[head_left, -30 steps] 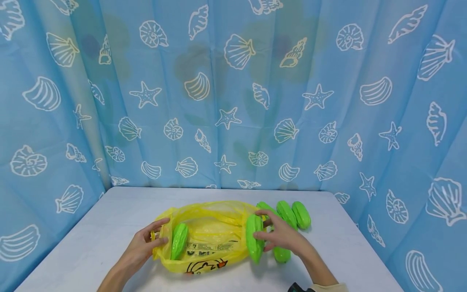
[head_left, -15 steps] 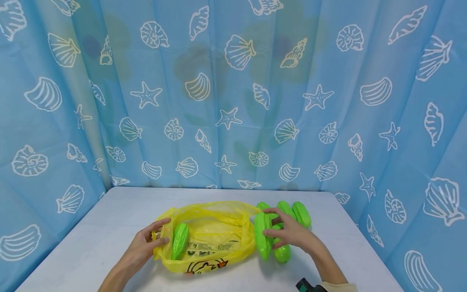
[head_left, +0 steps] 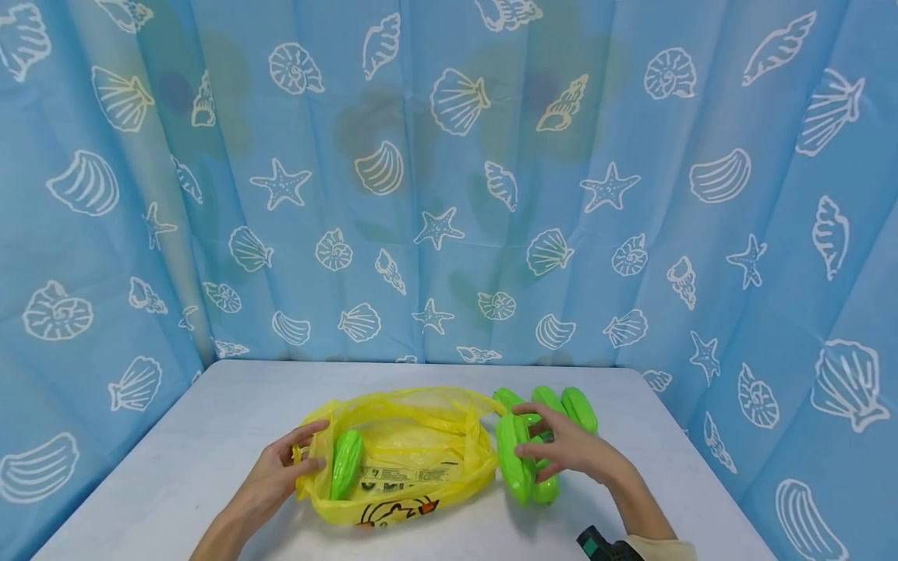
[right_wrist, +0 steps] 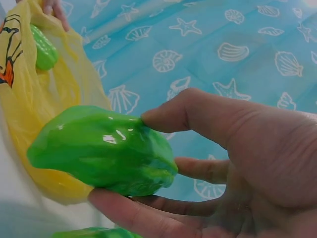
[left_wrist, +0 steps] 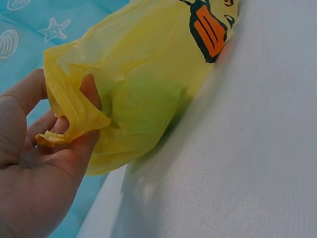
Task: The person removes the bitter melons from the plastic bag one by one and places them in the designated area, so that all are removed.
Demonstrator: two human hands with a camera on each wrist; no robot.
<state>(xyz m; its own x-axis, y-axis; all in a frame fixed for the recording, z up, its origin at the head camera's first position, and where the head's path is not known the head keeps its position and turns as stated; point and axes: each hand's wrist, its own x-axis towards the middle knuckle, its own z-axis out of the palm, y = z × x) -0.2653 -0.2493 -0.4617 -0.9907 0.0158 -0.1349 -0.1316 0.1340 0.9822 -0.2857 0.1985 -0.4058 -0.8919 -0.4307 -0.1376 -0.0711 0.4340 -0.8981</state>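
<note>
A yellow plastic bag (head_left: 459, 487) lies on its base with its mouth spread wide. My left hand (head_left: 270, 471) holds the bag's left edge; in the left wrist view a fold of the yellow film (left_wrist: 74, 106) runs between thumb and fingers. Inside, against the left wall, rests one glossy green bitter melon (head_left: 347, 465). Just right of the bag, my right hand (head_left: 578, 450) grips another bitter melon (head_left: 514, 460), thumb on one side and fingers on the other. The right wrist view shows this held melon (right_wrist: 104, 148) in front of the bag.
Several more bitter melons lie behind and below the right hand, among them one at the back right (head_left: 579, 411) and one partly covered by the held melon (head_left: 546, 491). A white table (head_left: 245, 389) carries everything. Blue shell-patterned curtains (head_left: 449, 273) hang behind and at both sides.
The right hand has moved right with its bitter melon, from over the bag's right edge to beside the bag. My left hand stays in place on the bag.
</note>
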